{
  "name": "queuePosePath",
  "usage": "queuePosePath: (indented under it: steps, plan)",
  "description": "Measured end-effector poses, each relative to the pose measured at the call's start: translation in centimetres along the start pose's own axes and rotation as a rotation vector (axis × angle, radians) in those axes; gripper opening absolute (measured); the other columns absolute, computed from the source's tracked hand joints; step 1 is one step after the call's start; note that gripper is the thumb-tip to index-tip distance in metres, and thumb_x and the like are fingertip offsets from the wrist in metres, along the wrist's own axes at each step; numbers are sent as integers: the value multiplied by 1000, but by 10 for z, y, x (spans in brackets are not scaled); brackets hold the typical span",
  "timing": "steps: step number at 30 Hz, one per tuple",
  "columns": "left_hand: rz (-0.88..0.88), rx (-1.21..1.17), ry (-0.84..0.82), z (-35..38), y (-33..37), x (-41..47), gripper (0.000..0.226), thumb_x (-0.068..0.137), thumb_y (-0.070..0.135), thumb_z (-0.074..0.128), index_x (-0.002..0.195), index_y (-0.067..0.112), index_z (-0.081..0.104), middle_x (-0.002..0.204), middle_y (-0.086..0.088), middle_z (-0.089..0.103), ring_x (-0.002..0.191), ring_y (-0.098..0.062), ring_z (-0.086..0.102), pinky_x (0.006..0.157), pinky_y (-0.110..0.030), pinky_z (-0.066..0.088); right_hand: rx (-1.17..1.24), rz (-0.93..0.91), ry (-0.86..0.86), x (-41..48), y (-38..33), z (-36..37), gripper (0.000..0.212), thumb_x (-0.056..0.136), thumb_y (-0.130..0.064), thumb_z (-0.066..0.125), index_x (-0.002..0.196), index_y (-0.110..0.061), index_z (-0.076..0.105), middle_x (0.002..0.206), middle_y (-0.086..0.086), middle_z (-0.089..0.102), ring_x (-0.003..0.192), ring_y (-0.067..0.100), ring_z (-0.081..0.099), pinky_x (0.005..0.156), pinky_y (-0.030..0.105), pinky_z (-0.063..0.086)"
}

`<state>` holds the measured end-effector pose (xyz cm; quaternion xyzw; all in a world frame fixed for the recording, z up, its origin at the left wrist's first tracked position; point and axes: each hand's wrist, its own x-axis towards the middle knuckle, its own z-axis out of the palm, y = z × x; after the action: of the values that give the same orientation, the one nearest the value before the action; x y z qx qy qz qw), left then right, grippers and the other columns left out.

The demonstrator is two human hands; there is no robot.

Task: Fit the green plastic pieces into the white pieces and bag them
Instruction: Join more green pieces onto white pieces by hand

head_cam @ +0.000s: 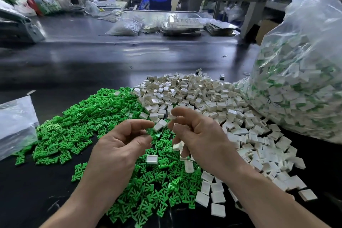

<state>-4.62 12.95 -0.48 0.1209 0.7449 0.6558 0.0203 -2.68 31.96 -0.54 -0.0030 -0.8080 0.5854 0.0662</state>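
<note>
- Green pieces [159,190] heaped beneath both hands; white pieces [203,102] piled just right.
- Right hand [199,135] curled, pinching 1 white piece [173,116], nearer that pile.
- Left hand [120,146] curled opposite; its pinch, cannot tell.

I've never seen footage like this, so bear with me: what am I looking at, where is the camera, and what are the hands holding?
There is no machine: a person works with bare hands. The one picture comes from a wide-angle camera worn on their head, looking forward and down. On the dark table lie a heap of green pieces and, to its right, a heap of white pieces. At the far right stands a big clear bag full of white pieces with green showing among them. A smaller clear bag lies at the left edge. The right hand has its fingers curled round a few white pieces. The left hand is curled too, thumb near forefinger; whether it pinches anything is too blurred to tell.
</note>
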Motion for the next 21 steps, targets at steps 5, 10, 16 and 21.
queuePosePath:
  steps: [5,10,16,21]
  plan:
    - [-60,-166,-33,-1,-4,3,28,88,6,64,97,29,77,83,-7,70,73,-19,68,70,-25,59,-131,-64,74,2,-4,-1,27,96,-18,67,115,-35,58,99,-8,72,69,0,67,57,17,53]
    - [-104,-244,-21,-2,-8,5,13,78,16,70,86,25,75,77,-10,71,72,-23,67,70,-37,54,-164,-71,26,-1,-2,-1,18,95,-19,69,91,-37,68,75,-25,65,73,-4,65,64,8,46]
    - [-122,-302,-57,-2,-7,5,10,74,24,66,82,21,72,90,-16,74,82,-32,72,59,-29,58,-297,-144,83,-3,-2,0,9,98,-25,65,104,-31,68,81,-20,63,72,-9,57,65,7,41]
    - [-104,-326,-70,-2,-5,4,4,79,21,73,84,20,74,86,-19,71,74,-29,70,56,-28,55,3,-111,-26,-9,-6,3,16,99,-22,64,107,-35,58,80,-2,68,63,11,69,58,22,56]
